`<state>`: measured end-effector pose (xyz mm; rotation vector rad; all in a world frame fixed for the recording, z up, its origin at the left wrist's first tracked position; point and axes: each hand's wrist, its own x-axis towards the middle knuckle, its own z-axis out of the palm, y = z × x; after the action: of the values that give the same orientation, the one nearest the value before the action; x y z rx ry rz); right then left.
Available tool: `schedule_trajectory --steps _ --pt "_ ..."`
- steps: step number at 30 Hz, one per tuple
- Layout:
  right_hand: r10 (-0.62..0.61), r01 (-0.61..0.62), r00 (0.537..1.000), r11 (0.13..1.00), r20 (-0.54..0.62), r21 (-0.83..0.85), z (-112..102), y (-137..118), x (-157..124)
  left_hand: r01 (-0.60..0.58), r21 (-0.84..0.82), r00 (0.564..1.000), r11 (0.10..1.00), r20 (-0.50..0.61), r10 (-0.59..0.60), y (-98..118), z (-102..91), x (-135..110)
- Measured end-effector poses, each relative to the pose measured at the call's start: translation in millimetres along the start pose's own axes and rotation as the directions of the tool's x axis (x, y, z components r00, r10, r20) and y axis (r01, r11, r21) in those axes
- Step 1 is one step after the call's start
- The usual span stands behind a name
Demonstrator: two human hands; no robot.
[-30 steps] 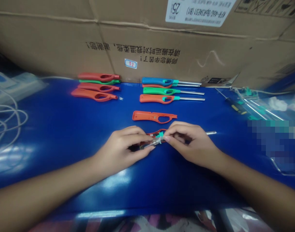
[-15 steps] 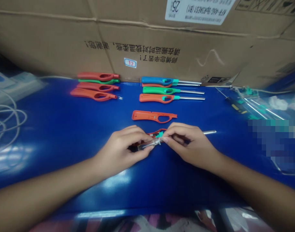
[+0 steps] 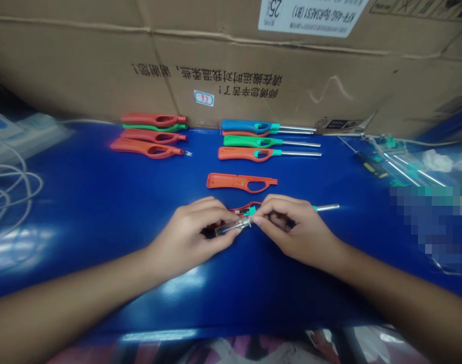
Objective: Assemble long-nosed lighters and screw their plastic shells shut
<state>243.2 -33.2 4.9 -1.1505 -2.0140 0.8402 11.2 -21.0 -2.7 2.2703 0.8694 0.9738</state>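
Note:
My left hand (image 3: 196, 226) is closed around a small clear lighter fuel tank (image 3: 228, 228), tilted slightly up to the right. The fingertips of my right hand (image 3: 291, 220) pinch at the tank's valve end; any small part between them is hidden. Just behind the tank, an open red lighter shell (image 3: 239, 210) with a green trigger (image 3: 251, 210) lies on the table, partly covered by both hands. A metal lighter tube (image 3: 327, 207) sticks out past my right hand. Farther back lies a loose orange shell half (image 3: 241, 182).
Several lighters with metal tubes (image 3: 269, 154) lie at the back middle, and several shell pieces (image 3: 147, 149) at back left beside tiny pins (image 3: 188, 153). A screwdriver (image 3: 369, 167) and loose tubes sit at right. A cardboard box (image 3: 102, 65) walls the back; white cable (image 3: 22, 202) coils left.
My right hand has shifted very slightly at the tank's valve end. Slightly more of the metal tube's green base shows beside it. My left hand keeps its grip.

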Motion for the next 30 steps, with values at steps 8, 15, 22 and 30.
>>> schedule_trajectory --steps 8,15,22,30 --pt "-0.015 0.014 0.999 1.000 -0.041 -0.018 -1.8 -3.4 0.3 0.020 -0.006 0.999 1.000 -0.028 -0.020 2.6 0.6 1.1" --pt "-0.040 0.036 0.995 0.998 -0.095 -0.047 -5.5 -7.2 3.4 0.056 -0.015 0.998 0.998 -0.019 -0.057 0.9 -0.1 1.1" --pt "-0.017 0.013 0.997 0.998 -0.074 -0.061 -5.0 -5.8 4.7 0.044 -0.022 0.999 0.999 -0.011 -0.044 0.1 0.6 1.3" --pt "0.019 -0.019 0.999 1.000 -0.030 -0.015 -2.7 -3.8 3.5 0.023 -0.042 1.000 0.999 0.005 -0.023 0.2 0.8 0.7"
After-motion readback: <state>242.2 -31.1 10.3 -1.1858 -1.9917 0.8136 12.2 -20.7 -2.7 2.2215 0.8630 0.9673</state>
